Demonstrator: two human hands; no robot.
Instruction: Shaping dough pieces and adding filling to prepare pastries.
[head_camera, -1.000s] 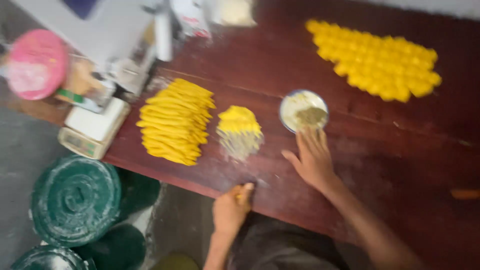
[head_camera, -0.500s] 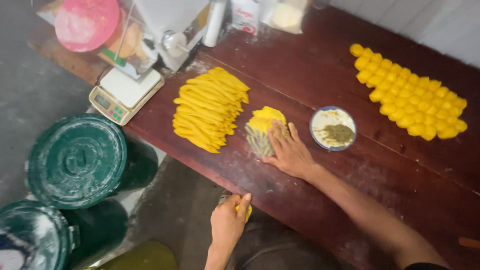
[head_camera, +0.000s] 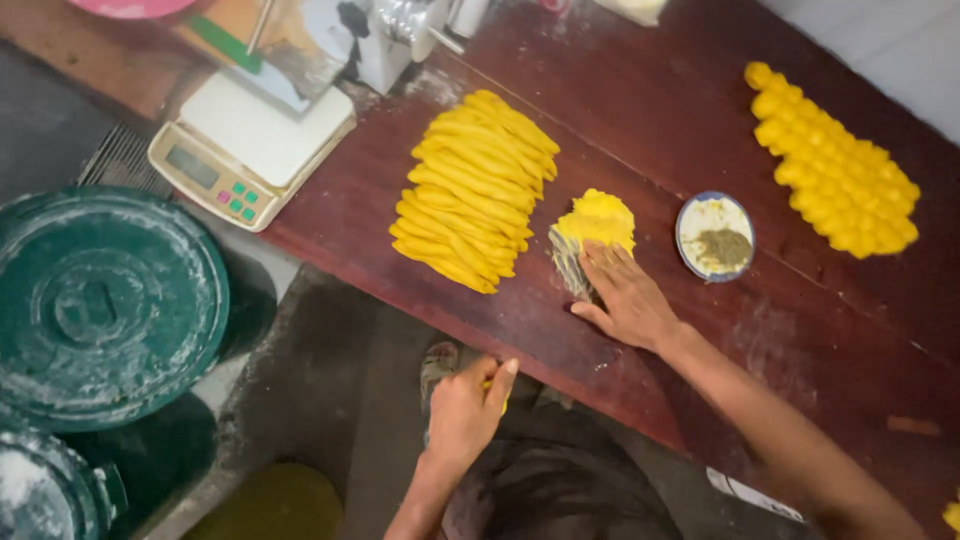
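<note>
A: Left to right. Green bin lid (head_camera: 100, 305) sat at far left, below the table edge; cream kitchen scale (head_camera: 250, 150) on the table's near-left corner. Left hand (head_camera: 465, 410) hung off the table edge, fingers curled tight round a small yellow piece of dough, thumb up.

B: Change since a second back?

A: Right hand (head_camera: 625, 295) had left the small bowl of filling (head_camera: 715, 235) and come down flat at the small stack of yellow dough sheets (head_camera: 595, 225), fingers spread narrow, tips on its grey floured near edge. Left hand's grip unchanged. My read: the work had passed from the filling to the sheets.

B: Stack's position and heading?

A: On the dark red table (head_camera: 650, 120), between the pile of long dough rolls (head_camera: 475, 185) and the bowl. Long axis ran from near edge up toward the far right; yellow end pointed away.

B: Beyond that?

A: Rows of yellow dough balls (head_camera: 835, 180) at far right, well apart.
</note>
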